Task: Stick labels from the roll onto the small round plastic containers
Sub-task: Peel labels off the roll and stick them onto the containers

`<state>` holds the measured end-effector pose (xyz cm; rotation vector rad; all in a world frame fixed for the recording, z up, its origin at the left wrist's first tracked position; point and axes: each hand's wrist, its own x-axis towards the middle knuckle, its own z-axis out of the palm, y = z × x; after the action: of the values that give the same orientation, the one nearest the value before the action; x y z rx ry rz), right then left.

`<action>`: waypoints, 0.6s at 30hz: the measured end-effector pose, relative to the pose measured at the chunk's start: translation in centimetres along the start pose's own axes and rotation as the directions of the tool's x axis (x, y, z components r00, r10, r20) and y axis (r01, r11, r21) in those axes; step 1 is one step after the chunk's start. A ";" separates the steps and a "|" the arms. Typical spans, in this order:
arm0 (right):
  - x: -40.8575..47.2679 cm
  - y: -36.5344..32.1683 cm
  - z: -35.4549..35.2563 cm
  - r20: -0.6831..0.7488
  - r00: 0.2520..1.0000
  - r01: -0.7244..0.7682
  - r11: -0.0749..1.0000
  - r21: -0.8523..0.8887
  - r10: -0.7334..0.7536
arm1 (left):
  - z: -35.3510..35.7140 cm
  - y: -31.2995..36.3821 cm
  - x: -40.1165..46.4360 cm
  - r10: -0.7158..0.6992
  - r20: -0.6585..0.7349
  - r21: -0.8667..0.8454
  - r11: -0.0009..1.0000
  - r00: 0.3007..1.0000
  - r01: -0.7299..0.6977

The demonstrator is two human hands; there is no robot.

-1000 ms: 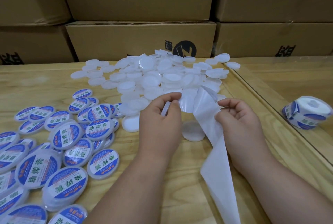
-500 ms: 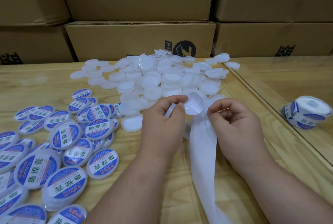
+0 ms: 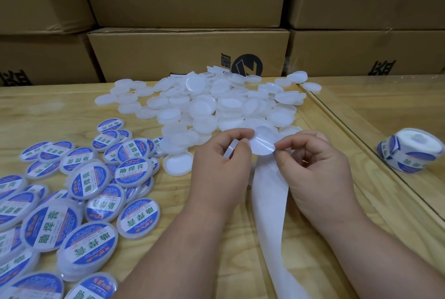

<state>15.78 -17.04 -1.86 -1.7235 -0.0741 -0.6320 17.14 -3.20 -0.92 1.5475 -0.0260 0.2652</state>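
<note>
My left hand [image 3: 220,166] grips a small white round container [image 3: 230,150] on edge between thumb and fingers. A round label [image 3: 263,141], seen from its pale back side, is held up between both hands; my right hand [image 3: 313,166] pinches its right edge. The white backing strip [image 3: 269,202] hangs from under my hands toward the near table edge. A pile of unlabelled white containers [image 3: 209,106] lies behind my hands. Labelled blue-and-white containers [image 3: 96,190] cover the left side. The label roll [image 3: 411,152] stands at the right.
Stacked cardboard boxes [image 3: 187,53] wall off the back of the wooden table [image 3: 48,111]. A raised wooden ledge [image 3: 361,144] runs diagonally on the right, with the roll beyond it.
The label has come off the backing strip and now stands free between my hands. The strip has dropped lower and straighter. My hands have moved closer together.
</note>
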 end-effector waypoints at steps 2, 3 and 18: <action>0.0 -0.2 0.0 0.005 1.000 -0.005 1.000 -0.010 0.005 | 0.0 0.0 0.0 0.013 -0.005 -0.001 1.000 1.000 -0.013; -0.1 -0.2 0.1 0.008 1.000 -0.005 1.000 -0.016 0.005 | 0.0 0.0 0.0 0.017 -0.007 -0.005 1.000 1.000 -0.017; -0.1 -0.2 -0.2 0.015 1.000 -0.020 0.999 -0.034 0.021 | -0.4 -0.1 0.3 0.061 0.110 -0.375 0.927 0.992 -0.015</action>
<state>15.55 -17.18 -1.65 -1.7600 -0.0563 -0.6083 17.44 -2.72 -1.01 1.1802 -0.1923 0.1843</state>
